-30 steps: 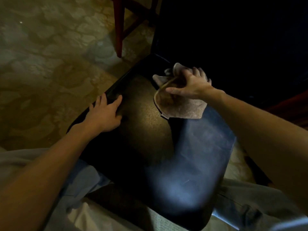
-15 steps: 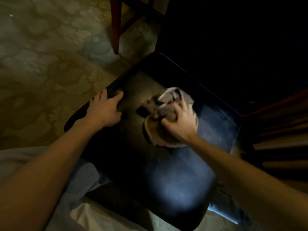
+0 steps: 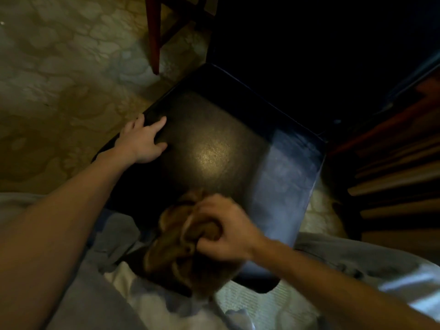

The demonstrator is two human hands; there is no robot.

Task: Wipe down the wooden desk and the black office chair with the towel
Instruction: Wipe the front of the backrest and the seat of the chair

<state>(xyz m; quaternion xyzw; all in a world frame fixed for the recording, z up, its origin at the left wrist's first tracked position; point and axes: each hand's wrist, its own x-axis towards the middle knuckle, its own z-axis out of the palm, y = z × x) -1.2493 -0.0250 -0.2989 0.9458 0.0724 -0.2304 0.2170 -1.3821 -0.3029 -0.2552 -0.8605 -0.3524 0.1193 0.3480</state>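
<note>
Near edge of the seat: my right hand (image 3: 223, 231) is clenched on the towel (image 3: 181, 256), fingers dug into its folds. It presses the wad onto the front rim just above my knees. That part is blurred.
Towel: a crumpled brown cloth, part of it spilling over the near edge. I judge a tight ball wipes only a narrow track, so I should flatten it under my palm.
Middle of the seat: the chair seat (image 3: 214, 148) is black with a sheen at its centre and a pale bluish cast down the right side. I cannot tell whether that is damp or light. Strokes should overlap and run from rim to rim, corners included.
Left edge of the seat: my left hand (image 3: 140, 141) lies flat with its fingers spread, holding nothing. An office chair may swivel, so I should lean weight through this hand.
Far edge of the seat: the backrest (image 3: 297, 55) is too dark to read. I would wipe the crease below it next.
Beyond the chair: a red leg (image 3: 153, 36) stands on the mottled floor (image 3: 59, 79) at far left, with wooden slats (image 3: 392, 182) at right. I cannot tell whether either belongs to the desk.
</note>
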